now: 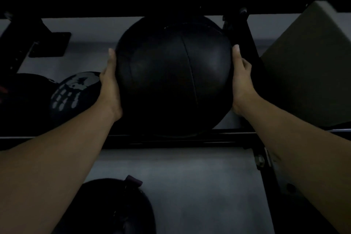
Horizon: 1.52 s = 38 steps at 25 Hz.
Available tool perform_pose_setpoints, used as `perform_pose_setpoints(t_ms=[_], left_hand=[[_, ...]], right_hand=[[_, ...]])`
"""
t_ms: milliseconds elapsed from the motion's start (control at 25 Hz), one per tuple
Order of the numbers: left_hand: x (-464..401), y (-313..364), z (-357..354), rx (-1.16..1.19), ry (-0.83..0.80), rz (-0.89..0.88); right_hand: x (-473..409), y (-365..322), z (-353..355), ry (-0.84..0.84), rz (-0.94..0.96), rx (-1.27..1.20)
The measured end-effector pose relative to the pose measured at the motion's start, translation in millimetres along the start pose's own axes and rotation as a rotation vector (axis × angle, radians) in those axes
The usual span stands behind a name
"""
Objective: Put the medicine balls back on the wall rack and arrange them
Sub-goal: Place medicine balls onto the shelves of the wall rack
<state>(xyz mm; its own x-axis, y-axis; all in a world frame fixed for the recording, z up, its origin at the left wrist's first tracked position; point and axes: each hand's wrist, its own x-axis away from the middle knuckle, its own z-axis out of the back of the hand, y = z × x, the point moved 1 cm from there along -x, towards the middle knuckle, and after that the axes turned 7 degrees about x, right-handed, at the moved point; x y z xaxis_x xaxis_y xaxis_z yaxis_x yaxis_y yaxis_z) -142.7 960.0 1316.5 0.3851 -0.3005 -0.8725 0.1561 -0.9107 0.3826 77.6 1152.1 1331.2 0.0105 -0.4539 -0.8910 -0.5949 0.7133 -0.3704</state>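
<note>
Head view was very dim. I had the big black medicine ball (173,76) clamped between both hands, roughly centre frame. Left hand (110,86) was flat against the ball's left side, fingers pointing up toward the wall; right hand (242,83) mirrored it on the right side, thumb tip up near the ball's widest point. Hands were well apart, with the full width of the ball between them, palms pressed in. Both forearms were bare and stretched forward. The ball sat within the black wall rack (190,137): its lower edge was at the front rail, its top just under the upper crossbar. I couldn't tell whether its weight was on the rail or in my hands. A vertical seam ran down the ball's face, slightly right of centre. Just left of my left hand was a smaller black ball with white print (76,91), on the same level, touching or nearly touching my wrist. Further left was another dark ball (22,97), mostly lost in shadow. Right of the rack upright, near my right hand, stood a pale angled box (307,66). Below, by my left forearm, lay a dark round bag with a strap tab (121,205) on the grey floor (199,186).
</note>
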Motion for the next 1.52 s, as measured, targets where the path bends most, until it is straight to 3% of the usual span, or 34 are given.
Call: perform_pose_setpoints(t_ms=[160,320,680,1080,1520], left_hand=[[40.7,20.9,-9.8,0.019,-0.108,0.000],[72.4,39.3,-24.7,-0.036,-0.074,-0.083],[169.5,19.9,-57.1,-0.133,-0.013,-0.064],[275.4,-29.1,-37.6,0.005,0.116,0.215],[270.3,-110.6,6.7,-0.102,0.256,0.331]], right_hand=[[41.0,-37.5,10.9,-0.036,-0.008,-0.008],[91.5,-50.8,35.8,0.034,-0.052,-0.046],[182.5,-51.4,116.9,0.089,-0.142,-0.053],[266.1,-16.6,159.4,0.143,-0.341,-0.010],[261.5,56.1,158.1,0.196,-0.435,0.106]])
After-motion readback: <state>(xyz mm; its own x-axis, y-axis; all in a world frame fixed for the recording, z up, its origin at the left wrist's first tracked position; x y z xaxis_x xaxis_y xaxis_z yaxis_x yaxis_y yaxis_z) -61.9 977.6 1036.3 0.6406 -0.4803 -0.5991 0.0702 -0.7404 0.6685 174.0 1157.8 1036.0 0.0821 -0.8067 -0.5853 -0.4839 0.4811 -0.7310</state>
